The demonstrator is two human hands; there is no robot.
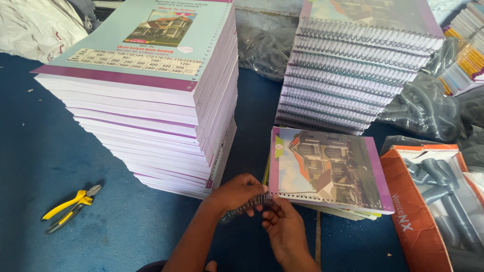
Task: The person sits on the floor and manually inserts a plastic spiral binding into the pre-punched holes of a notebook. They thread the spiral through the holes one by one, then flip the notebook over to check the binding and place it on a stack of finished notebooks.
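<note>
Mostly blue surface underneath everything, looks like a floor or mat; can't tell which. Biggest thing on it: tall stack of unbound notebooks, upper left, pale blue top cover w/ a house pic, purple edge strips, punched holes down the right side. Next, upper right: stack of spiral-bound notebooks, clear coils facing the camera, well apart from the first stack. Behind and beside it, dark grey plastic bags. Far right edge, more small notebooks w/ coloured spines. Lower right: open orange packet holding grey coil tubes, just beside the work spot.

Centre, low: single notebook, house pic cover, purple borders, lying on a couple of other books, punched edge toward the person. Along that edge, a clear spiral coil, running left from the notebook's near corner.

Left hand closes its grip around the coil from above, fingers curled over it. Right hand comes from below, fingertips pinching the coil's end right at the notebook's punched edge. Both hands touching each other, approx.

Smallest: yellow-handled pliers, lower left on the blue surface, jaws pointing up-right, well apart from both hands.
</note>
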